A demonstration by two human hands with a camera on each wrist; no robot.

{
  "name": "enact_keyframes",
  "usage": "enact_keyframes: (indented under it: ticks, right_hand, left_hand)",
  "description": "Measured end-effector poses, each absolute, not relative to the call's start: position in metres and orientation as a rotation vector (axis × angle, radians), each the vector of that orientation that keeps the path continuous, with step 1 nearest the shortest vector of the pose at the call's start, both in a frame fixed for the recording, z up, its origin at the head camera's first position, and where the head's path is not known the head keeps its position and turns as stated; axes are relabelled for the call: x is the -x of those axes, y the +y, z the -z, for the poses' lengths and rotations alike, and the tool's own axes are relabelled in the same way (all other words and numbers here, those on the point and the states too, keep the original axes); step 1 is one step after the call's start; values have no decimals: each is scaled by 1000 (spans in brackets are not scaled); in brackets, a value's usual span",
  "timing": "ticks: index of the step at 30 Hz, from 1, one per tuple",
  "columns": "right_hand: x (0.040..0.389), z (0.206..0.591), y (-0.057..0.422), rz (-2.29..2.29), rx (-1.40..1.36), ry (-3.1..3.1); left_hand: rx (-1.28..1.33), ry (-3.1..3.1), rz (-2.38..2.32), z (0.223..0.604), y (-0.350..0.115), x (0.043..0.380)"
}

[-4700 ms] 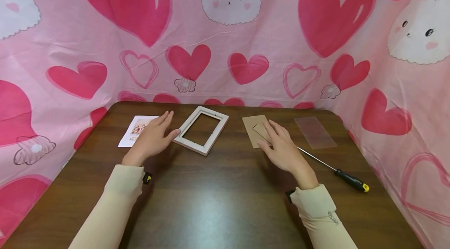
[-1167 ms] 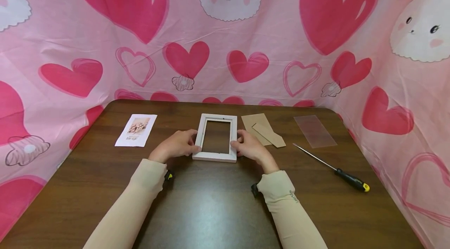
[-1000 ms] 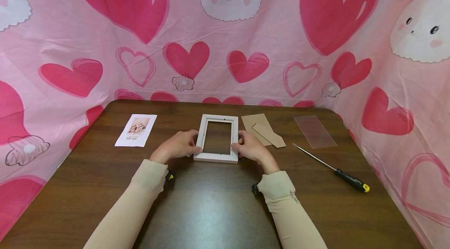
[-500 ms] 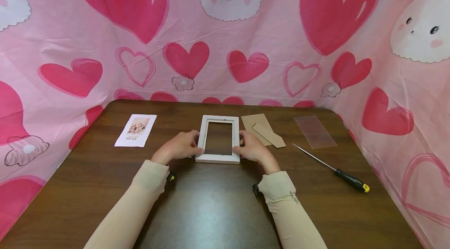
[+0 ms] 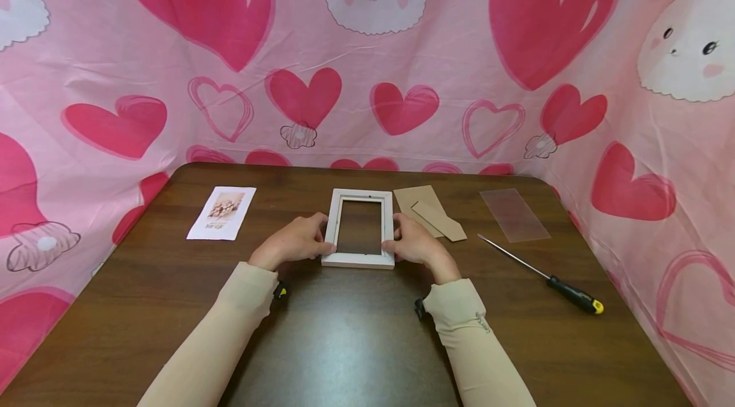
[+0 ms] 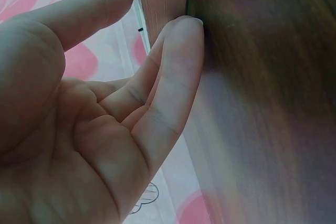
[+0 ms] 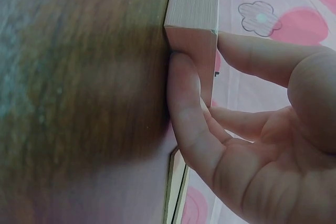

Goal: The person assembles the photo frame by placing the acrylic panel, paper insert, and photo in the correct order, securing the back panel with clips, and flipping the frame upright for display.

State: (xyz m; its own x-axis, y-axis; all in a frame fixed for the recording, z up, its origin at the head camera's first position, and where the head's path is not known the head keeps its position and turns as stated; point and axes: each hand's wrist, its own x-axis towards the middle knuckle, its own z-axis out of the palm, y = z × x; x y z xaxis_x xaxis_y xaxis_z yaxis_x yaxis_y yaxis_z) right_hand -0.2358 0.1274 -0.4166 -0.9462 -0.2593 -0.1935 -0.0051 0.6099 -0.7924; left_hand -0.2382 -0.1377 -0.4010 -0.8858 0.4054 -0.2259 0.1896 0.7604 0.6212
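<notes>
Versus a few seconds ago: frame (image 5: 357, 260) moved right and got squared up, both hands came in onto it; last half second, only a slight shift right.

Nearest: beige sleeves (image 5: 476, 343), small script by the right cuff, unreadable. Left hand (image 5: 295, 240) pinches the frame's left side, right hand (image 5: 418, 241) its right, thumbs on top. Frame looks flat on the counter (image 5: 344, 330), between the hands; wood shows through its opening.

Wrist views add what the head view hides: fingertips low on the frame's outer sides, by the counter. Right one also gives small dark tabs (image 7: 217, 73) poking past the upper edge.

Screwdriver (image 5: 574, 294) at right, black handle, yellow end, marking too small to read. Just past the right hand: tan board (image 5: 410, 199), stand leg (image 5: 441, 221) angled over it. Clear sheet (image 5: 515, 215) further right. Card (image 5: 222, 212) at left: photo, lettering looks like "free style", line above illegible.

Behind: pink cloth (image 5: 367, 56), hearts and rabbits.
</notes>
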Motion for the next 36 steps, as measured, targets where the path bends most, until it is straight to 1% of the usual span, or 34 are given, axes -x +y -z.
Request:
enact_keyframes:
  ticks: [12, 20, 25, 30, 36]
  right_hand:
    - [237, 411, 132, 1270, 245, 2519]
    - [239, 394, 158, 1214, 326, 2734]
    - [238, 376, 192, 1183, 293, 2893]
    - [240, 363, 247, 1097, 209, 2978]
    - [247, 363, 316, 765, 89, 3062]
  left_hand:
    - [-466, 2595, -872, 400, -141, 239]
    - [-422, 2554, -934, 403, -140, 237]
    - [-347, 2491, -1012, 405, -139, 236]
    - [-322, 2493, -1017, 405, -140, 235]
    - [-339, 2485, -1059, 407, -140, 236]
